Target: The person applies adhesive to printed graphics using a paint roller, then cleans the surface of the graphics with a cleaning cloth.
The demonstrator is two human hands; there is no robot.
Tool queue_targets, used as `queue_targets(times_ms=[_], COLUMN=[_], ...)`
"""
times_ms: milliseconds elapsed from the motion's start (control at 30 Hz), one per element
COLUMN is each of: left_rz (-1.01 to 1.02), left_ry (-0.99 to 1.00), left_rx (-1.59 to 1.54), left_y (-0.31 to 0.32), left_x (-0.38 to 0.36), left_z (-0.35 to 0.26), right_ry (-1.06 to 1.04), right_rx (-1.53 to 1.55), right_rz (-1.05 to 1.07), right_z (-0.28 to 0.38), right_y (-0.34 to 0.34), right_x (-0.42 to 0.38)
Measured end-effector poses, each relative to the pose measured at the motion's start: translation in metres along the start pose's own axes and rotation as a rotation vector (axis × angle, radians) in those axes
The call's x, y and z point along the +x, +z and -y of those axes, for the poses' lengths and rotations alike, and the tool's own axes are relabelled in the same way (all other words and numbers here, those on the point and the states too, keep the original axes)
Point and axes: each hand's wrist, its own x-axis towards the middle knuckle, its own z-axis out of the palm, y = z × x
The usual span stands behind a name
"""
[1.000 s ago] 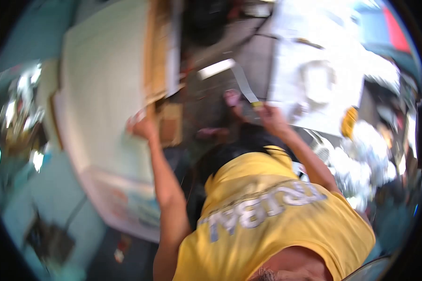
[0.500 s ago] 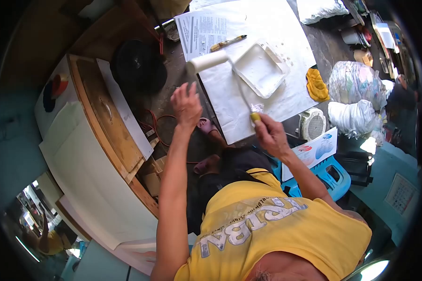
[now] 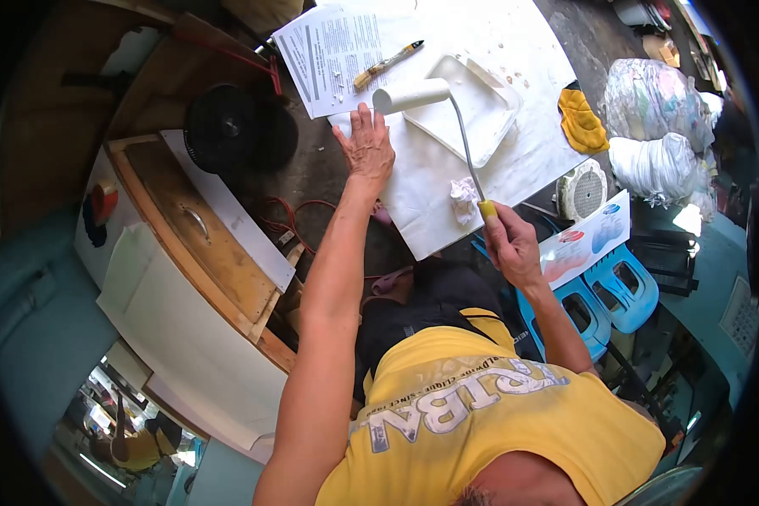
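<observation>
My right hand [image 3: 513, 243] grips the yellow handle of a paint roller [image 3: 430, 94]. Its bent metal rod runs up and left to a white roller sleeve, which overlaps the near-left part of a white paint tray [image 3: 493, 126]. White paint coats the inside of that tray. My left hand [image 3: 365, 148] has its fingers spread at the left edge of the white-covered table [image 3: 422, 202], fingertips just below the roller sleeve. A crumpled white paper or rag [image 3: 464, 200] lies by the roller handle.
Printed sheets [image 3: 329, 59] and a paintbrush [image 3: 388, 65] lie on the table's far left. At its right edge is a yellow cloth [image 3: 582, 122]. A black fan [image 3: 219, 126] stands left, near a wooden-edged cabinet [image 3: 202, 228]. Blue plastic stools [image 3: 628, 291] and stuffed bags [image 3: 658, 101] are at right.
The roller has moved right, from beyond the table's left edge to over the paint tray. My left hand has shifted right and up to the table edge. The whole view has shifted slightly.
</observation>
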Motion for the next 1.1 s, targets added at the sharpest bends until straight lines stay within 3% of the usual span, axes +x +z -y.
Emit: queue_targets(times_ms=[67,167,300,400,500,533,567,600,633,667,700,733,867,933,1000,1100], left_rz=[0.041,-0.081,0.006,0.041,-0.199,-0.107,-0.177,0.099,-0.414,-0.547,-0.310,-0.321,-0.524,-0.595,-0.611,-0.709], left_ry=[0.035,0.110,0.129,0.113,0.070,0.040,-0.021,-0.021,-0.014,-0.040,-0.119,-0.158,-0.368,-0.466,-0.686,-1.001], left_rx=[-0.005,0.050,0.259,0.233,-0.081,-0.126,-0.106,-0.150,-0.069,0.010,-0.245,-0.376,-0.375,-0.365,-0.431,-0.126], left_y=[-0.004,0.000,0.000,0.010,0.045,0.039,0.037,-0.011,0.036,0.022,-0.025,-0.049,-0.073,-0.088,-0.129,-0.103], left_x=[-0.001,-0.006,0.000,0.004,-0.010,-0.012,-0.024,-0.033,-0.051,-0.072,-0.096,-0.128,-0.275,-0.354,-0.440,-0.559], left_z=[0.007,0.013,0.008,0.009,0.015,0.018,0.019,0.029,0.030,0.039,0.055,0.073,0.139,0.177,0.208,0.276], right_ry=[0.013,0.032,-0.007,-0.026,-0.123,-0.127,-0.122,-0.089,-0.148,-0.142,-0.149,-0.161,-0.220,-0.444,-0.599,-0.753], right_rx=[-0.017,-0.027,0.002,-0.013,-0.113,-0.183,-0.129,-0.164,-0.164,-0.117,-0.113,-0.115,-0.368,-0.630,-0.798,-0.904], right_rz=[0.000,-0.014,-0.031,-0.044,-0.050,-0.041,-0.023,-0.024,0.041,0.107,0.173,0.219,0.440,0.564,0.689,0.890], right_z=[0.007,0.017,0.023,0.033,0.033,0.030,0.024,0.035,0.035,0.044,0.048,0.054,0.067,0.064,0.069,0.065], right_y=[0.002,0.004,0.007,0.014,0.024,0.025,0.029,0.042,0.051,0.066,0.083,0.100,0.183,0.231,0.291,0.383], right_x=[0.001,0.006,0.015,0.018,0.021,0.022,0.023,0.020,0.022,0.020,0.019,0.016,0.006,0.004,-0.009,-0.025])
